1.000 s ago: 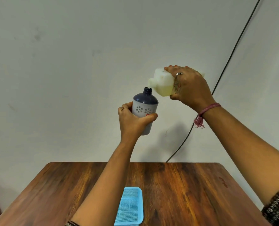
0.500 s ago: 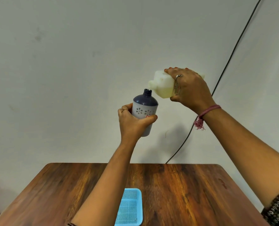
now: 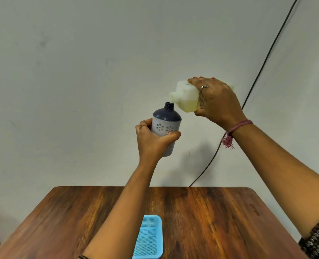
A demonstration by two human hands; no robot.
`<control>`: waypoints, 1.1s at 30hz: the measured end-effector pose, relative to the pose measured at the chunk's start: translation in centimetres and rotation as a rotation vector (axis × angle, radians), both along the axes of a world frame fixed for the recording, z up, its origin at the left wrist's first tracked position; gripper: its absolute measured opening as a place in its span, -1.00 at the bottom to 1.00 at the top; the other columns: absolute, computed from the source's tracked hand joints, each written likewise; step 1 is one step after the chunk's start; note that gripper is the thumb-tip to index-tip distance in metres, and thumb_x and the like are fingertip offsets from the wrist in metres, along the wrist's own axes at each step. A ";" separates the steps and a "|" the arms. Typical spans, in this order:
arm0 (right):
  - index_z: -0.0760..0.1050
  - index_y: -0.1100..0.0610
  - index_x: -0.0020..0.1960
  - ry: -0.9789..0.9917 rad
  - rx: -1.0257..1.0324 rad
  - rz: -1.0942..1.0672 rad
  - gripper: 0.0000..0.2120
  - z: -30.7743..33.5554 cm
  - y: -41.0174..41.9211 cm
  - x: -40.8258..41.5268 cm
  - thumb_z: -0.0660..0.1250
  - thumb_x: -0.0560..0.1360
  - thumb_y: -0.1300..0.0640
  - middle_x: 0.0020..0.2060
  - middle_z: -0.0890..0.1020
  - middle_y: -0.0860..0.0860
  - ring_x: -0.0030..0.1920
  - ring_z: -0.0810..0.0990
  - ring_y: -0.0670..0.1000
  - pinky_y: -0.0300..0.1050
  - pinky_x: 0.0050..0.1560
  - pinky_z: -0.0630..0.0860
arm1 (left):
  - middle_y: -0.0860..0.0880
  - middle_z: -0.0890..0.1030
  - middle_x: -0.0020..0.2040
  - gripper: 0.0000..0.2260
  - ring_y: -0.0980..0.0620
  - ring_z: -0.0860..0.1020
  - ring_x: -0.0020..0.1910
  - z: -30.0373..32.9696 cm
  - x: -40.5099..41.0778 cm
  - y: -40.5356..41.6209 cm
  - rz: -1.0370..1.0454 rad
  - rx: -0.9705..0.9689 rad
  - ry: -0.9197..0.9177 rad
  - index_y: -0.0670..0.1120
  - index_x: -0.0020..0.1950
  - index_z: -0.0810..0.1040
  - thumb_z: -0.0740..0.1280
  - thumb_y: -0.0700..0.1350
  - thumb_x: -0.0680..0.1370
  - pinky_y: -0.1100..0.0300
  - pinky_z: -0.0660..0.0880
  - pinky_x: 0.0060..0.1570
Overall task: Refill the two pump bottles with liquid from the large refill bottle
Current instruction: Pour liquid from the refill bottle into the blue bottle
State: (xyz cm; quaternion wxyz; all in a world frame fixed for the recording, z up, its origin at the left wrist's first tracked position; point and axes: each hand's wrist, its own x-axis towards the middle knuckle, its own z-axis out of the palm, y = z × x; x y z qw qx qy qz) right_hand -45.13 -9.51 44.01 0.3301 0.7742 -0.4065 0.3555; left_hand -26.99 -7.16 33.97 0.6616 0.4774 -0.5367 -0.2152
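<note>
Pump bottle [image 3: 166, 126], uncapped, gripped upright by left hand [image 3: 152, 141] above worktop [image 3: 220, 217] | refill bottle [image 3: 187, 98], right hand [image 3: 217, 101] wrapped round it, now tipped lower, spout nearing neck | pour seems imminent

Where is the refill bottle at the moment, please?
In the head view, the refill bottle is tipped in the right hand, right of centre, spout just above the pump bottle's open neck.

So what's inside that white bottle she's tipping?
The white bottle in the right hand shows pale yellow liquid pooled along its lower side. The hand covers the rest, so the amount left is unclear.
</note>
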 end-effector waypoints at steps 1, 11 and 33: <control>0.41 0.19 0.36 0.001 -0.001 0.000 -0.23 0.0 0.0 0.0 0.60 0.20 0.18 0.23 0.56 0.17 0.18 0.54 0.21 0.13 0.26 0.42 | -0.09 0.47 0.13 -0.33 0.04 0.56 -0.02 0.0 0.0 0.1 0.001 0.001 0.002 0.02 0.11 0.35 0.60 0.06 0.12 0.30 0.53 -0.19; 0.41 0.18 0.36 0.003 0.002 -0.004 -0.23 0.0 -0.2 -0.1 0.60 0.21 0.16 0.23 0.56 0.16 0.19 0.54 0.20 0.14 0.26 0.43 | -0.10 0.46 0.14 -0.37 0.02 0.56 0.00 0.0 -0.2 -0.1 0.006 0.004 0.004 0.00 0.13 0.34 0.64 -0.05 0.21 0.30 0.53 -0.18; 0.41 0.20 0.36 0.016 -0.004 0.002 -0.24 0.0 -0.6 -0.1 0.60 0.21 0.17 0.22 0.57 0.17 0.19 0.54 0.20 0.14 0.28 0.41 | -0.10 0.47 0.14 -0.34 0.05 0.56 -0.02 -0.2 -0.2 -0.6 -0.004 0.006 0.011 0.01 0.13 0.35 0.63 0.01 0.16 0.33 0.50 -0.21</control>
